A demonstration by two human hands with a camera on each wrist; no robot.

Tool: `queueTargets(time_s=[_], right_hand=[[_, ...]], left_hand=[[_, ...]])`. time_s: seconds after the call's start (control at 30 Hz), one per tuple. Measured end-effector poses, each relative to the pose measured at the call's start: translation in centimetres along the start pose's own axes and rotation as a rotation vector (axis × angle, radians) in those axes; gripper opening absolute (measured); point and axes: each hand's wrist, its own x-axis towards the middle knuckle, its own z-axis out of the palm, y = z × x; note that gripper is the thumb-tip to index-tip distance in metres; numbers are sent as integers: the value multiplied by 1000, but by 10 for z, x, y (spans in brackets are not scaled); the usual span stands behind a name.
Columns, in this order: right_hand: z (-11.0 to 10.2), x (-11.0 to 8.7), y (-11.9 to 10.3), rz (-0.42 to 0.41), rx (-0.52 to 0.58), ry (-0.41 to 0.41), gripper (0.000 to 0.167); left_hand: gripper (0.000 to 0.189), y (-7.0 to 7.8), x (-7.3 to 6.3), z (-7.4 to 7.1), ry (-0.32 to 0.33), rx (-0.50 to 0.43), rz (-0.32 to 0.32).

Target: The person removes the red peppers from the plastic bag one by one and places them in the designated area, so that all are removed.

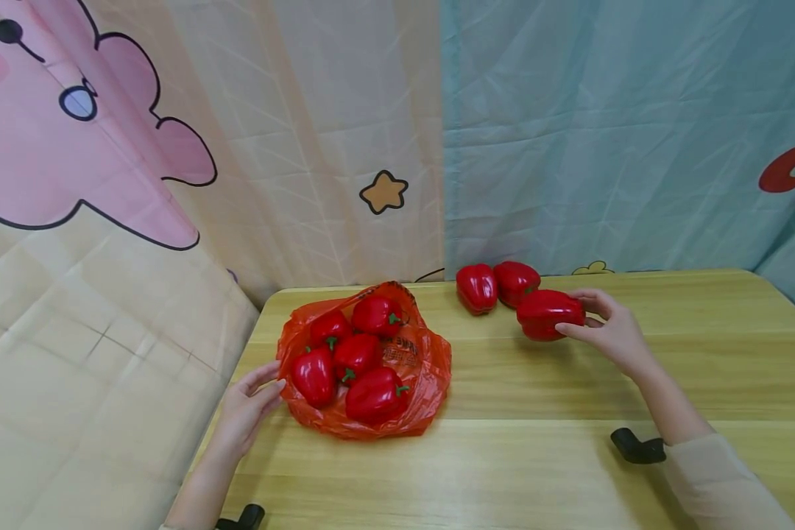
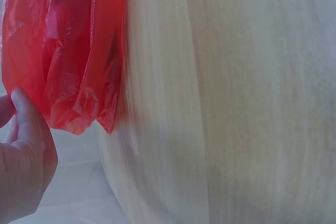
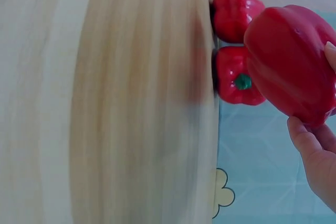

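Note:
In the head view, my right hand point(image 1: 606, 331) grips a glossy red bell pepper point(image 1: 548, 315) between thumb and fingers, raised over the table. Two more bell peppers point(image 1: 476, 288) lie side by side just behind it, near the table's back edge. My left hand point(image 1: 241, 405) pinches the left rim of a red plastic bag point(image 1: 430, 368). The bag stands wide open, with several red bell peppers point(image 1: 374, 395) with green stems inside. The left wrist view shows thumb and finger at the edge of the bag point(image 2: 73, 51). The right wrist view shows the held pepper point(image 3: 291, 59) close up.
The light wooden table point(image 1: 503, 456) ends at a patterned curtain point(image 1: 570, 132) behind and a cream cloth point(image 1: 106, 383) at the left. A black object point(image 1: 638, 447) sits by the right sleeve, and another point(image 1: 245, 518) by the left forearm.

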Motion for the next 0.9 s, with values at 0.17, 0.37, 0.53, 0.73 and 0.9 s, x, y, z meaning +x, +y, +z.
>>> queueTargets(time_s=[0.17, 0.37, 0.53, 0.73, 0.9], right_hand=[[-4, -2, 10, 23, -10, 6, 56], [-10, -2, 18, 57, -35, 10, 59], [-14, -1, 28, 73, -38, 30, 59], [-17, 2, 34, 126, -68, 62, 61], [-19, 5, 33, 197, -81, 101, 64]], left_hand=[[28, 0, 0, 0, -6, -5, -4], [29, 0, -1, 0, -5, -11, 7], [29, 0, 0, -1, -5, 5, -1], [28, 1, 0, 0, -6, 9, 0], [29, 0, 0, 1, -9, -7, 4]])
